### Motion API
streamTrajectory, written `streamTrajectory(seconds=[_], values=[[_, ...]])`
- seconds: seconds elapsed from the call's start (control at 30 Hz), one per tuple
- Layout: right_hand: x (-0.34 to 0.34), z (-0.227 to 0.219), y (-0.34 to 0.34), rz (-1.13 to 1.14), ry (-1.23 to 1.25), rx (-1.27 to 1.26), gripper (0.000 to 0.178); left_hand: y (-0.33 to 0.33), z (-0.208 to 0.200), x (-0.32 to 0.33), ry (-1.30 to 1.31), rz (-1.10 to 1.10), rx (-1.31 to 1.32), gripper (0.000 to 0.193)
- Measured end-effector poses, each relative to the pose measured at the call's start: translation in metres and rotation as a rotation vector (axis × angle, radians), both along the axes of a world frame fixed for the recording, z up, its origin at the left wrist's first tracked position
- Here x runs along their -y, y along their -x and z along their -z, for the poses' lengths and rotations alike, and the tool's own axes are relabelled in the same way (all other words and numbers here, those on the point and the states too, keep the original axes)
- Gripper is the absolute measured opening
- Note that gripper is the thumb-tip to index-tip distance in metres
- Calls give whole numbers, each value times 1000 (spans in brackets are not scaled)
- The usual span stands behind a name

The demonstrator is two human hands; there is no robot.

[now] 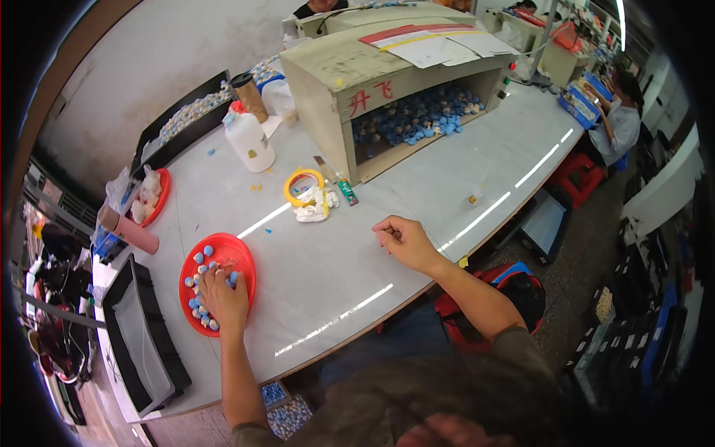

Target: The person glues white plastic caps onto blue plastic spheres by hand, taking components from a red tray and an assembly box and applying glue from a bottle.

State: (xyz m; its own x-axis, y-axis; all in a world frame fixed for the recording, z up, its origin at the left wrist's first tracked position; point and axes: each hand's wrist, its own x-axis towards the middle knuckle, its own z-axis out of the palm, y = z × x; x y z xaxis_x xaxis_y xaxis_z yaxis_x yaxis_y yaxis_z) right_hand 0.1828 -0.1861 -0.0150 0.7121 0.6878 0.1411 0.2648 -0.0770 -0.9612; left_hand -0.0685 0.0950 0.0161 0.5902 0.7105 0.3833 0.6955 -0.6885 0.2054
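A round red plate (249, 257) lies at the left of the table with several small blue-and-white balls (202, 269) on it. My left hand (226, 298) reaches into the plate, palm down, its fingers curled among the balls. Between its thumb and forefinger shows a blue ball (232, 279). Over the middle of the table, apart from the plate, my right hand (408, 244) is closed with curled fingers; what they hold, if anything, is hidden. Beyond the hands lie a yellow tape roll (290, 195), a crumpled white cloth or glove (313, 205) and a small green tube (347, 191).
A beige box-shaped housing (316, 97) at the back holds heaped blue pieces (424, 119). A white bottle (249, 141), a pink flask (130, 229) and black trays (141, 335) stand on the left. At the far right another person (620, 123) sits by a blue basket (577, 108).
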Motion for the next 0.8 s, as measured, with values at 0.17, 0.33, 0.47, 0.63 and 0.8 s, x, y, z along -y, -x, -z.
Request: streamTrajectory(seconds=[0.17,0.33,0.47,0.63,0.8], values=[[57,16,-16,502,-94,157,15,1,-3,11,23,-140,-126,45],[119,18,-71,1027,247,615,51,-14,-9,47,-165,158,171,48],[130,28,-109,959,476,659,44,-34,-12,82,-150,400,183,43],[171,16,-179,1110,444,598,37,-35,5,95,-92,528,171,38],[234,24,-255,1268,535,554,41,-23,24,105,-8,593,101,37]])
